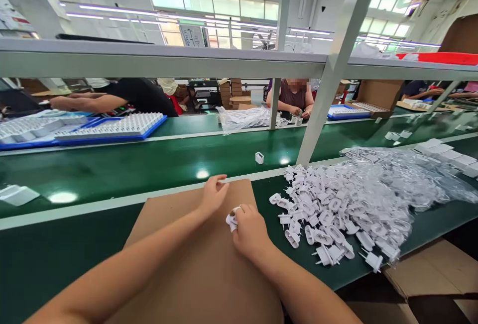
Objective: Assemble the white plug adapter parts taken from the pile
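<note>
My right hand [251,227] is closed around a small white plastic plug part [232,219], which sticks out to the left of its fingers; more than one piece may be in the grip. To its left and slightly farther off, my left hand [214,195] has its fingers stretched out, with nothing visible in it. Both hands are over a brown cardboard sheet [201,264] on the green worktop. Right of my right hand lies a big heap of white plug parts [328,209], several with two pins showing.
A clear plastic bag [392,174] lies behind the heap. Beyond the worktop runs a green conveyor belt [168,164] carrying a white housing [259,158]. A metal post [328,80] and a shelf beam [168,65] cross ahead. Co-workers sit opposite, near blue trays [149,132].
</note>
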`<state>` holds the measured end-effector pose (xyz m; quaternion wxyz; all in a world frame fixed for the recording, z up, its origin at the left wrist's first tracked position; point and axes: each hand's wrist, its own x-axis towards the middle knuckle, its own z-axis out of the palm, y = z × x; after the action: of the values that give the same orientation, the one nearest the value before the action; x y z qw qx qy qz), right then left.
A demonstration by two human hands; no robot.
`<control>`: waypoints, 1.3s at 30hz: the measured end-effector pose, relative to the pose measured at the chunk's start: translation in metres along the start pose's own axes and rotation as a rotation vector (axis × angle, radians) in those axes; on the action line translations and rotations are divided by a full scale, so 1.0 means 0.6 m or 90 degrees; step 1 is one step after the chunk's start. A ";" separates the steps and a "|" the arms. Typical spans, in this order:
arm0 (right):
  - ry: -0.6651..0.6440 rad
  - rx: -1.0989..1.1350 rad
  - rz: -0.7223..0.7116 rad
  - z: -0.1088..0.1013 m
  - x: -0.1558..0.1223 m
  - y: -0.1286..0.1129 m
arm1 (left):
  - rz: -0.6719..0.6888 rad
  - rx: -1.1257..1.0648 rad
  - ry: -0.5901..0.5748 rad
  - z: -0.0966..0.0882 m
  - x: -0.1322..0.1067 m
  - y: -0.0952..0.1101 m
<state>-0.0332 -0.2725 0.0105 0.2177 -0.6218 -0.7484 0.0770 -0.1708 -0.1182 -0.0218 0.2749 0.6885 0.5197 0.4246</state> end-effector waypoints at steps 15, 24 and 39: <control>-0.033 -0.011 -0.048 0.045 0.008 0.014 | -0.116 0.080 -0.066 0.194 0.202 0.089; 0.114 0.919 0.224 0.005 0.052 0.043 | 0.028 0.002 -0.160 0.010 0.055 0.049; 0.100 0.671 0.118 -0.011 0.035 0.007 | 0.028 -0.163 -0.208 -0.092 -0.191 0.028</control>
<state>-0.0291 -0.2525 0.0197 0.5477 -0.4955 -0.5321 0.4141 -0.2219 -0.2359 -0.0152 0.4318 0.7187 0.3949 0.3757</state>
